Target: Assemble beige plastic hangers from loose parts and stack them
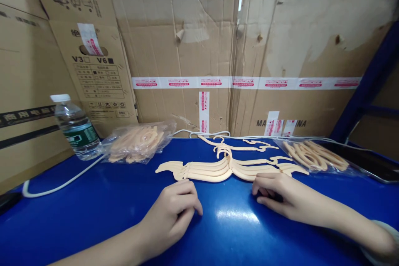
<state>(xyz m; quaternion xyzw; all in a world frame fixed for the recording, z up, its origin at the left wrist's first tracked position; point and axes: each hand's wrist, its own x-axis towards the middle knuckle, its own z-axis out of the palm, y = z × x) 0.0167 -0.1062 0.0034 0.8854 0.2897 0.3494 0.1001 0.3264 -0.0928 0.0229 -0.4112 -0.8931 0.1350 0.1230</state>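
Several cream plastic clothes hangers (212,171) lie nested in a row on the blue table, their hooks bunched at the middle. Another hanger (240,147) lies behind them. My left hand (176,212) rests on the table just in front of the left end of the row. Its fingers are curled, and nothing shows in them. My right hand (277,193) is at the right end of the row, overlapping it in view; whether it touches the hangers I cannot tell. Its fingers are bent inward toward the thumb, with nothing visible in the grip.
Clear plastic bags of hanger parts lie at the left (137,141) and right (314,156). A water bottle (76,129) stands at the left. A white cable (62,183) runs across the blue table (227,237). Cardboard (187,50) walls the back; a dark flat device (368,162) lies far right.
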